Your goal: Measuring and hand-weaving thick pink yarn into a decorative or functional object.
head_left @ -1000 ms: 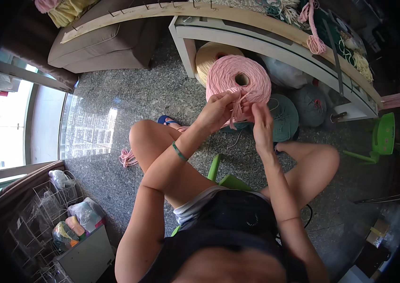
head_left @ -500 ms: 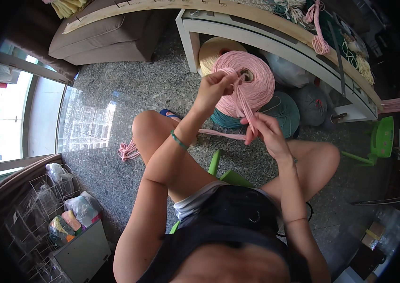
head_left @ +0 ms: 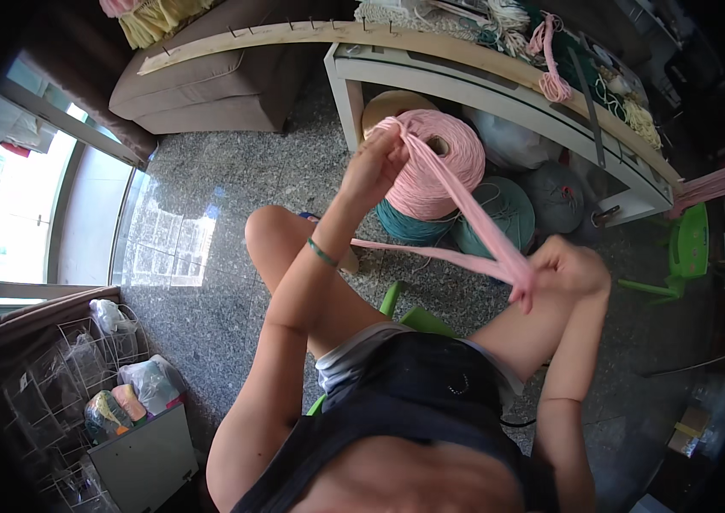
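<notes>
My left hand (head_left: 375, 162) is closed on one end of a bundle of pink yarn (head_left: 465, 205), raised in front of a large pink yarn cone (head_left: 452, 171). My right hand (head_left: 563, 269) is out to the right above my knee, closed on the bundle, which is stretched taut diagonally between both hands. A second length of pink strands runs low and leftward from my right hand, passing behind my left forearm. Under the pink cone are teal yarn (head_left: 405, 222) and a green-teal cone (head_left: 508, 227), with a grey cone (head_left: 555, 197) to the right.
A wooden strip with nails (head_left: 311, 31) runs along a white table frame (head_left: 354, 77) hung with yarn. There is a brown ottoman (head_left: 200, 98), a green plastic chair (head_left: 683, 248), and wire baskets with bags (head_left: 80, 368) by the window. Granite floor (head_left: 251, 162) surrounds my legs.
My right hand has moved out to the right and slightly down, drawing the pink bundle longer and straighter. My left hand has risen slightly, holding the bundle's upper end.
</notes>
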Motion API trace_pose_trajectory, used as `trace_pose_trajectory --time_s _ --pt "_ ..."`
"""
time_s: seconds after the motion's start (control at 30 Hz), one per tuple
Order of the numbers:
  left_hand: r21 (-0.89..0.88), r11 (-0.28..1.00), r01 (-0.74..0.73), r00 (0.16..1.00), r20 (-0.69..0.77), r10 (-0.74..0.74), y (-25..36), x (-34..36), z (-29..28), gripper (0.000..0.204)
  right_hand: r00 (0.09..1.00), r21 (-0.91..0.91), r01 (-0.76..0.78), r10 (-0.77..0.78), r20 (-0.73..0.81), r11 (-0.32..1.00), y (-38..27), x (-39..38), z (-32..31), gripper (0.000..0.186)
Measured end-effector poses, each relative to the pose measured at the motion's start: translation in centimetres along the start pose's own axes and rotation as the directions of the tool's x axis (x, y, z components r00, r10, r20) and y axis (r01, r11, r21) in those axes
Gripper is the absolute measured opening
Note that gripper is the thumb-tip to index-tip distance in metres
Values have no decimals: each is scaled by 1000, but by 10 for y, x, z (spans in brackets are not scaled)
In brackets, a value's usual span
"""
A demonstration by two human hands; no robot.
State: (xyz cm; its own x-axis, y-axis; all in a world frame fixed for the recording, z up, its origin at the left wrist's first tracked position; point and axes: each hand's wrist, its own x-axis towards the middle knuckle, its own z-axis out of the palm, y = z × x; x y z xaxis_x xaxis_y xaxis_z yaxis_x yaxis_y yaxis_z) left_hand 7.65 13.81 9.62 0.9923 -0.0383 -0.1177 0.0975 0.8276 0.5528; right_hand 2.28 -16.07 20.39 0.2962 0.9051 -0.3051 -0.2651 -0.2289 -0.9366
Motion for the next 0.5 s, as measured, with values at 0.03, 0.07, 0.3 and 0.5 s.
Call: trace_pose_trajectory --time_s 0.03,0.07,0.3,0.5 --pt "28 1000 1 998 55 -3 -3 -11 12 17 980 -175 -140 162 112 974 -2 -4 2 33" --pt "57 998 -2 994 111 -4 -3 -22 25 19 982 -184 -134 155 105 974 -1 -6 4 33" --pt "549 797 -250 905 426 -10 3 -76 118 21 991 -175 46 -67 -113 983 19 26 25 35" --pt "623 695 -358 899 432 77 -12 -80 127 24 840 38 458 -418 -344 888 -11 17 45 26"
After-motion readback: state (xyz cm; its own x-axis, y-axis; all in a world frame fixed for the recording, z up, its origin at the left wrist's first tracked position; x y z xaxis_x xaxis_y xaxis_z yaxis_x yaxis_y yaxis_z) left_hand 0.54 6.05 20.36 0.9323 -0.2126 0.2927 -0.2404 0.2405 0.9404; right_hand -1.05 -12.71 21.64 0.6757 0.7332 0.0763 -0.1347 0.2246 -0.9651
